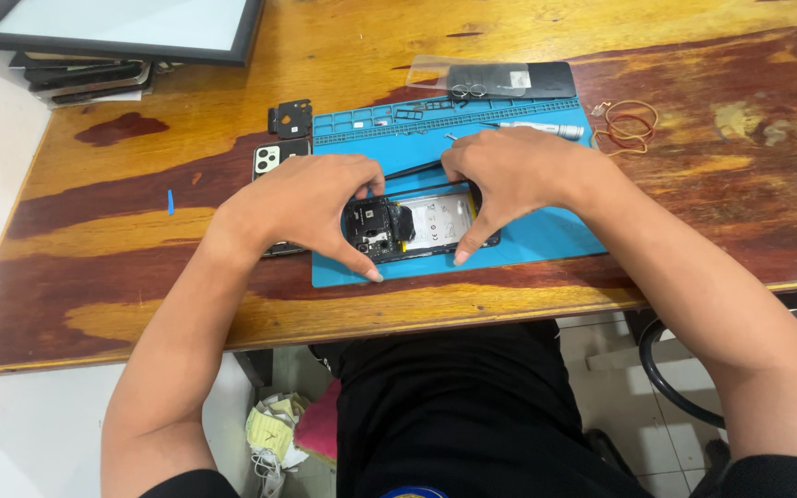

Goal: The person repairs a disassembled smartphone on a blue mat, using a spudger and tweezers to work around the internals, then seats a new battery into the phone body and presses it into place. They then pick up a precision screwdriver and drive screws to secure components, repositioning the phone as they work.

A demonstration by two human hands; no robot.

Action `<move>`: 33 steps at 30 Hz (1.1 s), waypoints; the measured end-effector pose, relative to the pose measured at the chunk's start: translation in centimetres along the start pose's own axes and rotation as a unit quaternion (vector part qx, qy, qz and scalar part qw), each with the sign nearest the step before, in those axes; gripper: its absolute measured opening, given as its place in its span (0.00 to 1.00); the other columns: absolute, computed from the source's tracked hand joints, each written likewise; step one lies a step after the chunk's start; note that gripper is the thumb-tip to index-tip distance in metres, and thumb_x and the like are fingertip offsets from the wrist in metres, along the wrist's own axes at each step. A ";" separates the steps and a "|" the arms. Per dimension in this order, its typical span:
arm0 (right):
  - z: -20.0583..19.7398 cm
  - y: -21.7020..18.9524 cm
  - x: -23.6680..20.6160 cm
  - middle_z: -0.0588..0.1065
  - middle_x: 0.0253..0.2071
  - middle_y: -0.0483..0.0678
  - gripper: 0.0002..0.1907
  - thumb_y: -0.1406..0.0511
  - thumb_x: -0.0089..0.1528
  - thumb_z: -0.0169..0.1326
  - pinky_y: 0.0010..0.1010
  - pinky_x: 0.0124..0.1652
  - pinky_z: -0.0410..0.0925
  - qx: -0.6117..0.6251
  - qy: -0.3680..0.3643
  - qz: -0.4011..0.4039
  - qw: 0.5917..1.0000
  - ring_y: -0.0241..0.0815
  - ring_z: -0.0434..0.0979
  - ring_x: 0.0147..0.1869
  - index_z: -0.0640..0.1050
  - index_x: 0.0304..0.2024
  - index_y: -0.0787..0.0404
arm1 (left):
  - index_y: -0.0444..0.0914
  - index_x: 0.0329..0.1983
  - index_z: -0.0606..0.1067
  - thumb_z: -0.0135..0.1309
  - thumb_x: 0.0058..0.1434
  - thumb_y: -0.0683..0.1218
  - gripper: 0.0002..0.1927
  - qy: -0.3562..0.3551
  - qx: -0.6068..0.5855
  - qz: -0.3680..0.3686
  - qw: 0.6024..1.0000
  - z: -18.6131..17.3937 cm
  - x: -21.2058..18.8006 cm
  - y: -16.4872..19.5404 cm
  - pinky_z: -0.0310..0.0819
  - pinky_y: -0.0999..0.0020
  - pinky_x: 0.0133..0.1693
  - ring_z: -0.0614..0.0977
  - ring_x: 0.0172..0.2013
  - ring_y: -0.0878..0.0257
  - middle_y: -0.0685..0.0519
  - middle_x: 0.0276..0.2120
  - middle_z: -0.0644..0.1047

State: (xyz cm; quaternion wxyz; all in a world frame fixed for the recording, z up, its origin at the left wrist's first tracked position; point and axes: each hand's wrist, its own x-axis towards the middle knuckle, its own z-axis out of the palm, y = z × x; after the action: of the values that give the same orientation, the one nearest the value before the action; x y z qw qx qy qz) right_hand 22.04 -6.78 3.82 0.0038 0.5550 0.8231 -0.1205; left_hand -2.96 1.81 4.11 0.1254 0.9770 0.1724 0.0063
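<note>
Opened phone (422,226), laid on the blue mat (546,235) at table centre, is clamped by left hand (311,203) at 9 o'clock and right hand (509,175) at 3 o'clock, tweezers (412,170) pinched; disassembly judged underway, steady bracing needed next.

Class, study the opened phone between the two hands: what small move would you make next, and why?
Probably ease the black tweezers in the right hand down toward the opened phone. The left hand already braces its dark upper end on the blue mat, and its insides lie exposed.
</note>
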 end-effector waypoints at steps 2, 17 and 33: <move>0.0 -0.2 0.0 0.80 0.36 0.54 0.47 0.40 0.32 0.73 0.46 0.39 0.72 -0.006 -0.025 0.015 1.000 0.56 0.81 0.42 0.78 0.41 0.65 | 0.37 0.45 0.73 0.74 0.29 0.69 0.46 -0.008 -0.005 -0.006 1.000 0.1 0.0 0.0 0.75 0.55 0.35 0.81 0.39 0.48 0.49 0.37 0.78; -0.1 0.5 0.0 0.80 0.41 0.53 0.43 0.46 0.33 0.76 0.43 0.42 0.73 0.026 -0.038 0.033 0.998 0.54 0.81 0.46 0.79 0.44 0.63 | 0.37 0.46 0.72 0.73 0.30 0.69 0.47 -0.004 -0.003 -0.002 1.000 0.5 0.0 0.3 0.75 0.53 0.38 0.81 0.41 0.47 0.48 0.38 0.78; -0.2 3.3 -0.1 0.83 0.36 0.50 0.14 0.58 0.59 0.61 0.41 0.40 0.74 0.055 -0.058 0.042 0.996 0.51 0.84 0.38 0.84 0.45 0.55 | 0.38 0.46 0.71 0.71 0.35 0.70 0.44 -0.017 0.004 -0.008 1.000 0.5 0.1 0.3 0.74 0.54 0.40 0.80 0.43 0.46 0.47 0.38 0.78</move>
State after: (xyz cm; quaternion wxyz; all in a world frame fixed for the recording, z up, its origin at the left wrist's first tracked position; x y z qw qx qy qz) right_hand 25.12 -5.71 3.37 0.0261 0.5802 0.7899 -0.1969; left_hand -2.79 1.47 3.67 0.1245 0.9761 0.1779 -0.0116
